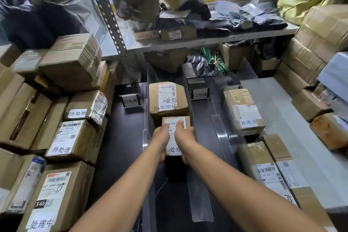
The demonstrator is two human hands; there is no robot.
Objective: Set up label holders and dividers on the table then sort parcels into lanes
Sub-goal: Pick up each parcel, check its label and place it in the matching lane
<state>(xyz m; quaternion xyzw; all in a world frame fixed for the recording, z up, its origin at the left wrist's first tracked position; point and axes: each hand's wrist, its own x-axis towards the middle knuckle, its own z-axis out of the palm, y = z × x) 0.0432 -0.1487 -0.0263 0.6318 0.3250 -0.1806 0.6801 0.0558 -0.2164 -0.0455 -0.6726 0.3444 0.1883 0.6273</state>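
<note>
Small brown cardboard parcel (174, 138) with white labels is gripped from both sides: left hand (160, 137) and right hand (185, 135) curl round it, thumbs on top. Just beyond the hands stands a larger brown cardboard box (168, 98), in the same lane between clear plastic dividers (146, 118) on the dark tabletop (122, 137). Sorting looks under way; the next move is probably to set the parcel flat behind that box and release it.

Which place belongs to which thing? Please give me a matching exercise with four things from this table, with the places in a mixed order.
Things
1. small box
2. big box
3. left label holder
4. right label holder

Places
A. far end of the leftmost lane
B. just behind the small box, in the same lane
C. gripped by the left hand and the right hand
D. in the lane to the right of the big box

Pairs: 1-C, 2-B, 3-A, 4-D
</note>
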